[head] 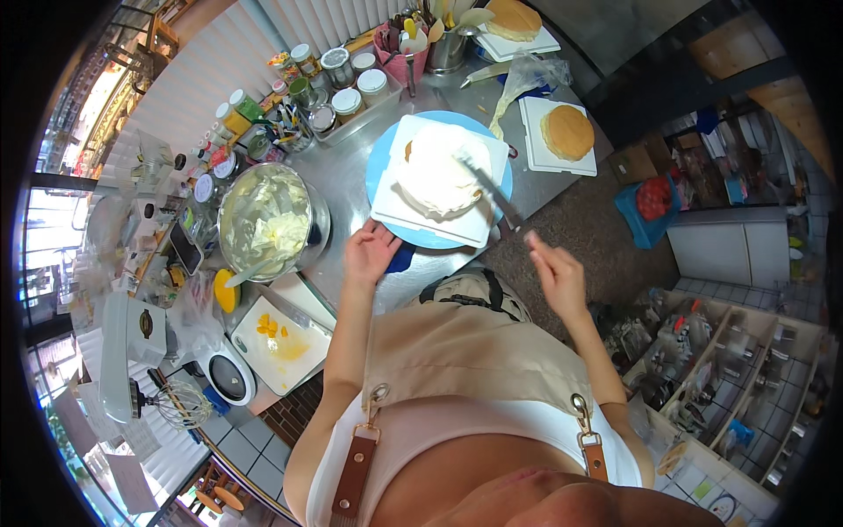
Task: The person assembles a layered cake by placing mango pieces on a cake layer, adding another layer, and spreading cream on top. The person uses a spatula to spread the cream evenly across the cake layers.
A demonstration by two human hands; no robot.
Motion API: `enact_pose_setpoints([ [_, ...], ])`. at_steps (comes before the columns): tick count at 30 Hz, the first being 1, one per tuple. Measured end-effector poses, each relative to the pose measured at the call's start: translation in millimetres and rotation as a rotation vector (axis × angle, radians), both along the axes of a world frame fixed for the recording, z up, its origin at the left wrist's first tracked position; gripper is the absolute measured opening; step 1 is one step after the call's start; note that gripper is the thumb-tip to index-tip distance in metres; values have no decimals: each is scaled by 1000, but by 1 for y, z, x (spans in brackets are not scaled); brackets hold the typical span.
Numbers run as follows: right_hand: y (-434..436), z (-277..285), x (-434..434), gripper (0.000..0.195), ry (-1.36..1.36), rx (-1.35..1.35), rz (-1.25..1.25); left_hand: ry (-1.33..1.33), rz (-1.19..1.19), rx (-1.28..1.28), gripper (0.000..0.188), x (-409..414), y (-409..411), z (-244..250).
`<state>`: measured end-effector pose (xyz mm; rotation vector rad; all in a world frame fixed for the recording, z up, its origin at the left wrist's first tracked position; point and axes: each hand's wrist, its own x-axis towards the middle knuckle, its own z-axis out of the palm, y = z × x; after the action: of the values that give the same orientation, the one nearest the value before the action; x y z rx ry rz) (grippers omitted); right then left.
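A round cake [438, 178] coated in white cream sits on a square white board [392, 214], on a blue round turntable [377, 155]. Glare washes out much of the cream, and brown sponge shows at its left edge. My right hand [558, 273] holds a palette knife [490, 188] by its handle end, the blade lying over the cake's right side. It appears to touch the cream. At the turntable's near-left rim, my left hand [370, 253] has its palm turned up and fingertips at the edge, holding nothing. A blue cloth [400, 259] shows beneath the turntable.
Left of the turntable stands a steel mixing bowl [316, 211] of cream with a spatula [253, 270]. Diced yellow fruit [269, 326] lies on a cutting board [257, 362]. Sponge cakes [568, 133] [514, 20] and a piping bag [527, 76] are beyond. Jars [347, 102] line the back.
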<state>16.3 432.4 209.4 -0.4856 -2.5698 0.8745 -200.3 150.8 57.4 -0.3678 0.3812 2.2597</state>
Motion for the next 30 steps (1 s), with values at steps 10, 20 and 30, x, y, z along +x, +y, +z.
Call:
enact_pose_setpoints([
  [10, -6, -5, -3, 31, 7, -191, 61, -62, -154, -117, 43, 26, 14, -18],
  [20, 3, -2, -1, 29, -38, -36, -3, -28, 28, -25, 39, -2, 5, -11],
  [30, 7, 12, -3, 30, -117, 60, -75, -85, -213, -107, 37, 27, 19, -27],
])
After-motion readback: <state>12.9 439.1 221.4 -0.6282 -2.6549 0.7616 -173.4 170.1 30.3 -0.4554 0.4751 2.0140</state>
